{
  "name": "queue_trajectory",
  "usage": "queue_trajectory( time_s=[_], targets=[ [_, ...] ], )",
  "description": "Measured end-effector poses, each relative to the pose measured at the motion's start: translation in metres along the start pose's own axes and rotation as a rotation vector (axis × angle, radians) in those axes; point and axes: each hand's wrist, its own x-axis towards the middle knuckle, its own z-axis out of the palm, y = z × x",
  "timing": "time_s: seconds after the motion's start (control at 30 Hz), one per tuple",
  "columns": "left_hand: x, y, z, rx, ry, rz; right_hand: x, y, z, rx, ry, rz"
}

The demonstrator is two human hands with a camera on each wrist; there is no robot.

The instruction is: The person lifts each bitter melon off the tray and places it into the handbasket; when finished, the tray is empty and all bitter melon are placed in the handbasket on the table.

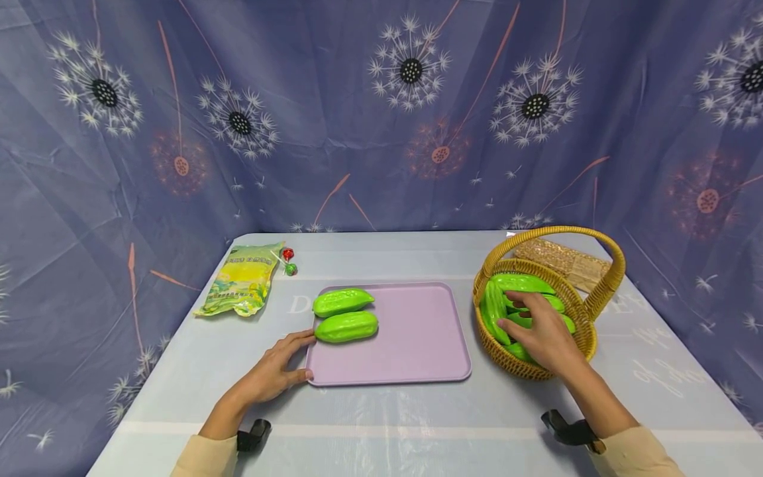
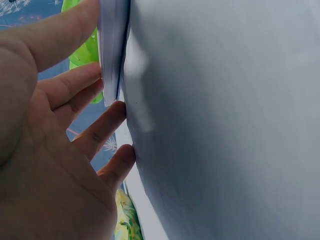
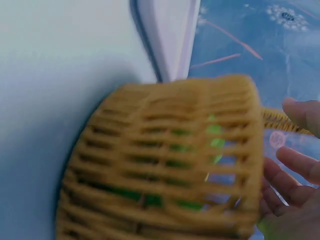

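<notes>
Two glossy green gourd-like vegetables (image 1: 346, 326) lie side by side on the left part of a lilac tray (image 1: 411, 351). My left hand (image 1: 274, 368) rests at the tray's left edge, fingers fairly straight and thumb apart. In the left wrist view, its fingertips (image 2: 117, 111) touch the tray side and the table. At the right, a wicker basket (image 1: 587, 341) holds several more green vegetables (image 1: 493, 311). My right hand (image 1: 548, 334) is over the basket, thumb and fingers spread above the vegetables. Nothing is visibly gripped. The basket wall (image 3: 165, 150) hides part of the contents in the right wrist view.
The basket's tall arched handle (image 1: 614, 265) rises beside and behind my right hand. A brown packet (image 1: 587, 268) lies behind the basket. At the back left are a yellow-green bag (image 1: 241, 281) and two lollipops (image 1: 289, 262). A dandelion-print curtain (image 1: 334, 119) hangs around the table.
</notes>
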Motion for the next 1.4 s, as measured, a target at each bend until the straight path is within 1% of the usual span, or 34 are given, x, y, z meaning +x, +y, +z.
queue_trajectory(
  time_s=[0.23,0.33,0.53,0.63,0.73,1.03,1.4],
  targets=[
    [-0.001,0.0,0.0,0.007,0.007,0.007,-0.001,-0.021,0.013,0.01,0.066,-0.157],
    [-0.001,0.0,0.0,0.011,0.007,0.007,0.0,-0.032,0.02,0.015,0.076,-0.209],
    [-0.001,0.0,0.0,0.008,0.002,0.001,0.004,-0.052,0.04,0.042,0.035,-0.272],
    [0.0,-0.001,0.001,0.016,0.003,0.012,0.007,-0.059,0.051,0.058,0.013,-0.301],
    [0.0,-0.002,0.001,0.017,0.004,0.014,0.01,-0.065,0.06,0.075,-0.008,-0.327],
    [-0.001,-0.001,0.0,0.031,0.0,-0.001,0.023,-0.085,0.087,0.064,-0.062,-0.387],
    [-0.002,0.0,0.0,0.03,0.009,0.02,0.035,-0.105,0.113,0.045,-0.171,-0.38]
  ],
)
